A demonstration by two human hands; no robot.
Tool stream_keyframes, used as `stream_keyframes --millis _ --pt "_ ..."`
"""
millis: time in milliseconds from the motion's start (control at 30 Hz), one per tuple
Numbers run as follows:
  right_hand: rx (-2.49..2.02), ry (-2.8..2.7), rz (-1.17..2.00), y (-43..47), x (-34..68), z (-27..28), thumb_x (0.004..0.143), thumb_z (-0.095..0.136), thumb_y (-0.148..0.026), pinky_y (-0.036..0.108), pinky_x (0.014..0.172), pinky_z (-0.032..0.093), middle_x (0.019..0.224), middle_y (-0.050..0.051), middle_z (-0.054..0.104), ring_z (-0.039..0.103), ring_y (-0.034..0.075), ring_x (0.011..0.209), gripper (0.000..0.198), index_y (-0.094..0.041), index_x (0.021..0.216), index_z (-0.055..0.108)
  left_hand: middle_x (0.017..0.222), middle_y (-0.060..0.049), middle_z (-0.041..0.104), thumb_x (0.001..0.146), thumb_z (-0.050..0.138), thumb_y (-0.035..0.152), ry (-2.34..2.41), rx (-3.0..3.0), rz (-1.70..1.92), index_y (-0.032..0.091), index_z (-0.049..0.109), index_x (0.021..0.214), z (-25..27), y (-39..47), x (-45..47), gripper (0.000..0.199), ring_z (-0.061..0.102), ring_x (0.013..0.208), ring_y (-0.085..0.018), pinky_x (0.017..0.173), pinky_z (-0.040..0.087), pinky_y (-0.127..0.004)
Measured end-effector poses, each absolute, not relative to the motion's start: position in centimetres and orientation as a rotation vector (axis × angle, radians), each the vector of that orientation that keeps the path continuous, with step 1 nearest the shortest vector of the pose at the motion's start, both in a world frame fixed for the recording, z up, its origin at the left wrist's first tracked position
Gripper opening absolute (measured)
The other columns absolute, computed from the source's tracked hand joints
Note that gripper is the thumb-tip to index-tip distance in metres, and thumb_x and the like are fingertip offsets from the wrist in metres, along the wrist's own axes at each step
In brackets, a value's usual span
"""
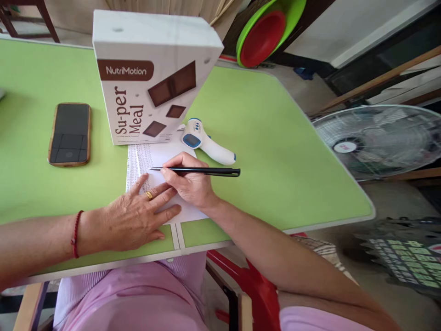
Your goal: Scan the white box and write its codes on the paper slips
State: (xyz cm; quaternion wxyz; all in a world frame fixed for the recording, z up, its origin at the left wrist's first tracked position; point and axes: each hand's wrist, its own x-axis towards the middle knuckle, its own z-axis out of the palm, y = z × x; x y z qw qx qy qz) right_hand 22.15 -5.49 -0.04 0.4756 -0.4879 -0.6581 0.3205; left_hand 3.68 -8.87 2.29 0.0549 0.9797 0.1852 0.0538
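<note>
The pen [215, 171] looks like glossy plastic; the written sheet [193, 210], matt paper; the infrared thermometer [217, 151], smooth plastic. The NutriMotion box [129, 92] looks like smooth cardboard; the smartphone screen [70, 131], glossy glass; the ring [149, 195], shiny metal; the tabletop [275, 161], smooth with a soft sheen.

Right hand [193, 184] holding pen [220, 172], left hand [138, 215] on paper [190, 212]

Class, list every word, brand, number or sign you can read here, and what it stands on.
"NutriMotion": brown panel on the white box.
"Su-per Meal": same white box, printed sideways.
Too small or blurred to read: the white box's fine print; writing on the paper; marks on the thermometer; fan badge.
</note>
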Motion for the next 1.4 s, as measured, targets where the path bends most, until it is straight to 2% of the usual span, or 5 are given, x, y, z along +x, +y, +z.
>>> stream_keyframes --millis 267,867,1167,1400 --pt "-1.146 -1.687 0.693 -5.33 22.21 -0.23 0.082 0.065 -0.026 0.025 0.059 0.053 0.067 -0.004 0.068 0.061 0.011 0.059 0.008 -0.022 0.075 0.062 0.142 -0.014 0.055 0.095 0.061 0.047 0.569 3.027 0.163 0.019 0.052 0.139 2.18 -8.84 3.6 0.054 0.042 0.143 -0.036 0.117 0.034 -0.064" --pt "-1.164 -1.666 0.703 -5.18 22.25 -0.41 0.081 0.064 -0.024 0.025 0.058 0.052 0.066 -0.004 0.066 0.058 0.011 0.058 0.008 -0.022 0.074 0.06 0.139 -0.013 0.058 0.094 0.063 0.047 0.566 3.039 0.194 0.02 0.054 0.137 2.11 -8.82 3.57 0.053 0.044 0.142 -0.036 0.115 0.036 -0.064" --pt "-1.197 -1.683 0.714 -5.13 22.25 -0.34 0.08 0.064 -0.026 0.025 0.059 0.052 0.066 -0.004 0.066 0.058 0.011 0.059 0.008 -0.023 0.074 0.06 0.14 -0.013 0.058 0.094 0.063 0.048 0.566 3.04 0.172 0.02 0.054 0.139 2.34 -8.77 3.63 0.053 0.044 0.143 -0.035 0.119 0.034 -0.059" --pt "-1.199 -1.686 0.721 -5.21 22.3 -0.39 0.082 0.062 -0.026 0.026 0.06 0.051 0.067 -0.004 0.064 0.058 0.011 0.06 0.008 -0.022 0.075 0.059 0.139 -0.015 0.058 0.095 0.061 0.047 0.564 3.025 0.163 0.019 0.054 0.138 2.37 -8.76 3.56 0.052 0.043 0.143 -0.037 0.116 0.035 -0.064"
